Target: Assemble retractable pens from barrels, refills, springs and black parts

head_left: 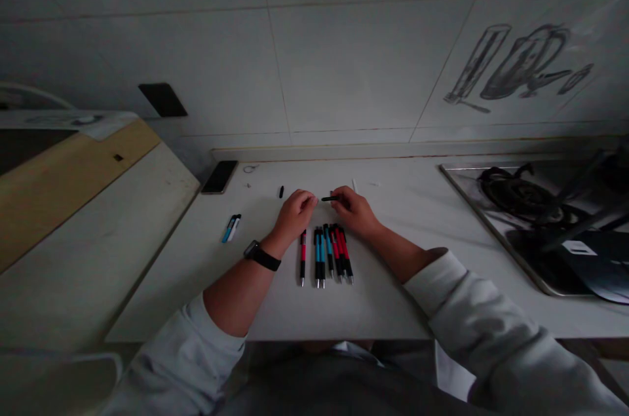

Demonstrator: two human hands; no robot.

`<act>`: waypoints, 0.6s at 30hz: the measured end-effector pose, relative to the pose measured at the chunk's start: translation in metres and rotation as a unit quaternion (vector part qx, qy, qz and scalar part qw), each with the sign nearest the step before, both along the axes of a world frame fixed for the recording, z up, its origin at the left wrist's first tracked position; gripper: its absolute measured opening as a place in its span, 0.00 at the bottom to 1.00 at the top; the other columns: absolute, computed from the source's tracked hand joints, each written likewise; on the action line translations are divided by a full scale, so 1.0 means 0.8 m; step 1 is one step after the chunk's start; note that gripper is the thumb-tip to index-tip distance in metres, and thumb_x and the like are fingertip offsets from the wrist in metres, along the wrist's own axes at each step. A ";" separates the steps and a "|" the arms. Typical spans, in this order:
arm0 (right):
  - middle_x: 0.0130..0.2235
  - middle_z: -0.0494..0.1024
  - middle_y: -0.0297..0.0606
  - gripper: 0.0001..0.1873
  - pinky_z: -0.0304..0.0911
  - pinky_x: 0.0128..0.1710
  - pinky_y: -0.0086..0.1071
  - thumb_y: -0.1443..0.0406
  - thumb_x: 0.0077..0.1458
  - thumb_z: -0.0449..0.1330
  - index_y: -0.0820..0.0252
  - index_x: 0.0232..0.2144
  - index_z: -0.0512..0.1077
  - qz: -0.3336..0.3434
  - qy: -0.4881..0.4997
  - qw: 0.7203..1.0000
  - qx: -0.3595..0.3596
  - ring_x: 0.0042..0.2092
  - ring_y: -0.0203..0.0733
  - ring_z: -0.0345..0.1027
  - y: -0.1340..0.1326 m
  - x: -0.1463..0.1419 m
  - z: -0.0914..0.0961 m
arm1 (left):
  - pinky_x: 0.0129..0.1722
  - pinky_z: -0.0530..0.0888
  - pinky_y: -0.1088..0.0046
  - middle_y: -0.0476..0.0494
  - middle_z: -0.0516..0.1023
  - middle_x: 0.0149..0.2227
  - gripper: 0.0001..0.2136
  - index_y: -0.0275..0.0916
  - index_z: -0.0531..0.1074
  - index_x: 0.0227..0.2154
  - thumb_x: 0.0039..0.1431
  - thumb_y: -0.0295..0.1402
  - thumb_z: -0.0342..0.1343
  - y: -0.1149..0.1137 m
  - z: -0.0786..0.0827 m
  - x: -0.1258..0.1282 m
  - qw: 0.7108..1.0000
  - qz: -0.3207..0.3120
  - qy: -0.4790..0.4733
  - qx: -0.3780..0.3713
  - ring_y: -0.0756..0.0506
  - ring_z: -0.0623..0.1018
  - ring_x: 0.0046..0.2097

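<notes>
Over the middle of the white counter, my right hand (354, 208) pinches a slim black pen part (328, 198) that points left. My left hand (296, 211) is closed, its fingertips a little apart from that part's tip; a tiny pale bit may be between them, too small to name. Below the hands lies a row of several pens: a red-and-black pen (303, 257) on the left, blue-and-black pens (320, 253) in the middle and red-and-black pens (343, 252) on the right. A short black piece (282, 192) rests left of my left hand.
A phone (220, 177) and blue and white pen pieces (230, 228) lie at left. A thin white stick (354, 185) and a small clear bit (376, 184) sit behind my right hand. A gas stove (525, 196) stands right; a pale cabinet (98, 232) borders the left.
</notes>
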State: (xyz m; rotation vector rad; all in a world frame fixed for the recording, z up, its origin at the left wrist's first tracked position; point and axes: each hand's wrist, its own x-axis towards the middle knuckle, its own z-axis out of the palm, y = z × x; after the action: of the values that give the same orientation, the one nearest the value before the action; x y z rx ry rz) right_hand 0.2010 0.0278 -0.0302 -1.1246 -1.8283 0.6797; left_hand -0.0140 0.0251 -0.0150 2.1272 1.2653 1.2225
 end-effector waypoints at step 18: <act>0.31 0.74 0.30 0.07 0.60 0.34 0.31 0.65 0.63 0.59 0.54 0.44 0.72 0.057 -0.048 0.997 -0.003 0.31 0.37 0.67 -0.004 0.000 0.000 | 0.48 0.71 0.59 0.36 0.79 0.47 0.09 0.40 0.81 0.40 0.64 0.28 0.55 0.107 0.039 -0.179 0.853 0.125 0.506 -0.019 0.35 0.75 0.50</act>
State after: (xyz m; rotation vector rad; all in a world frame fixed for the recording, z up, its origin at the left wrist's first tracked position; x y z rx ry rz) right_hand 0.2007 0.0249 -0.0299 -1.0794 -1.9844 0.7081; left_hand -0.1574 0.1107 0.0162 2.7189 1.9654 0.0101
